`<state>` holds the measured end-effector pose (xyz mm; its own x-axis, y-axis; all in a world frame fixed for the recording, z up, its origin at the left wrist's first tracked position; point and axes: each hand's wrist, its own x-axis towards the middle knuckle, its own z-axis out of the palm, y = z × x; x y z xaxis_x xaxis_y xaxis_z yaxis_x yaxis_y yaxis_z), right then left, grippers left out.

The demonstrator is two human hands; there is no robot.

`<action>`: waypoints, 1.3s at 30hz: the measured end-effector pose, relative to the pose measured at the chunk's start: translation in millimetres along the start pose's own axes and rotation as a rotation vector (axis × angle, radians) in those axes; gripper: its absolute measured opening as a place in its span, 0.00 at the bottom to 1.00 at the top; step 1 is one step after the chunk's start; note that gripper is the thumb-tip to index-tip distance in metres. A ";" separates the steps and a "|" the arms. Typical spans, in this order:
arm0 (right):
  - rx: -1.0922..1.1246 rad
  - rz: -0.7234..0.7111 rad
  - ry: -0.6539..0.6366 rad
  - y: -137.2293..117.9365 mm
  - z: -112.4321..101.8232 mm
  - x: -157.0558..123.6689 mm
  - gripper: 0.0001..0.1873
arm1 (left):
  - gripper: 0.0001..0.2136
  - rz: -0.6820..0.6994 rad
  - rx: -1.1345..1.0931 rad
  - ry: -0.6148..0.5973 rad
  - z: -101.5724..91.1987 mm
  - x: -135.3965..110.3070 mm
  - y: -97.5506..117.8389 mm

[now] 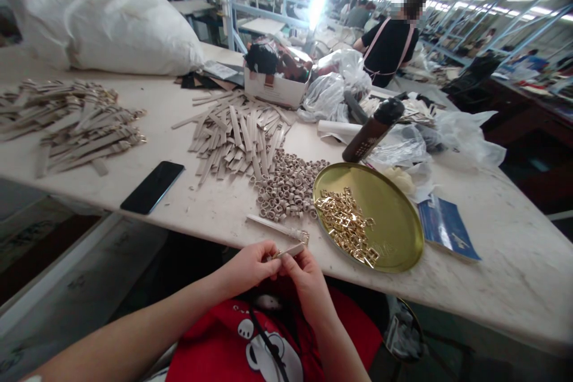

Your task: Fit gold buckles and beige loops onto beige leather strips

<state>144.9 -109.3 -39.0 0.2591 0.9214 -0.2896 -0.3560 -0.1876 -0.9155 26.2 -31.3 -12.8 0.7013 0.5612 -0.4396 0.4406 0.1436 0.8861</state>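
Observation:
At the table's front edge my left hand (256,259) and my right hand (303,271) meet, both closed on one short beige strap (292,250). Something gold, perhaps a buckle, shows faintly by the left fingers. Just beyond them lies a strap with a buckle (277,228) on the table. Behind that are a heap of small beige loops (289,186) and a pile of loose straps (237,137). To the right, gold buckles (347,221) lie in a round gold tray (396,215).
A phone (153,187) and a pile of buckled straps (76,122) lie left. Behind stand a white sack (120,18), a filled box (277,91) and a dark bottle (372,130). A blue booklet (449,227) lies right; a person (388,42) is farther back.

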 end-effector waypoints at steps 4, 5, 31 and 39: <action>-0.079 -0.052 0.055 3.6 0.7 -1.5 0.09 | 0.07 0.076 0.170 0.092 1.7 -5.8 -0.9; -0.073 -0.044 0.047 3.9 0.3 -2.3 0.09 | 0.07 0.079 0.171 0.085 2.0 -7.8 -0.3; -0.516 -0.335 0.087 -9.8 -4.6 10.5 0.04 | 0.17 0.059 0.047 -0.032 -14.5 15.6 -3.3; -0.402 -0.215 0.028 -12.3 -11.3 20.0 0.07 | 0.17 0.072 0.100 -0.036 -19.7 21.1 6.6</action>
<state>164.7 -92.4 -36.7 0.3153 0.9453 -0.0836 0.0836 -0.1154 -0.9898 32.9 -2.5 -13.3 0.7523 0.5369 -0.3818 0.4405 0.0211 0.8975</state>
